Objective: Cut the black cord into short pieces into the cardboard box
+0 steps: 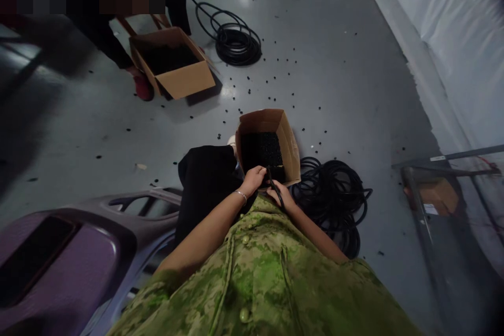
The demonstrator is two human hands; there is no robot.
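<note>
Over the near edge of an open cardboard box [291,142], my two hands work close together. A thin black hose or cable [277,192] runs through my right hand [284,197], whose fingers are closed round it. My left hand [253,181], with a bracelet at the wrist, is closed in a pinch beside the upper end of that piece. What its fingertips hold is hidden. Many small black pieces [265,148] fill the bottom of the box. To the right of my right hand lies a tangled coil of black hose [333,194] on the floor.
Another person's leg and red shoe [144,86] are by a second cardboard box [187,81] of dark pieces. A black coil [238,44] lies behind. Small black bits dot the floor [354,100]. A purple stool [82,273] bears a phone [37,260]; a metal frame [409,173] stands right.
</note>
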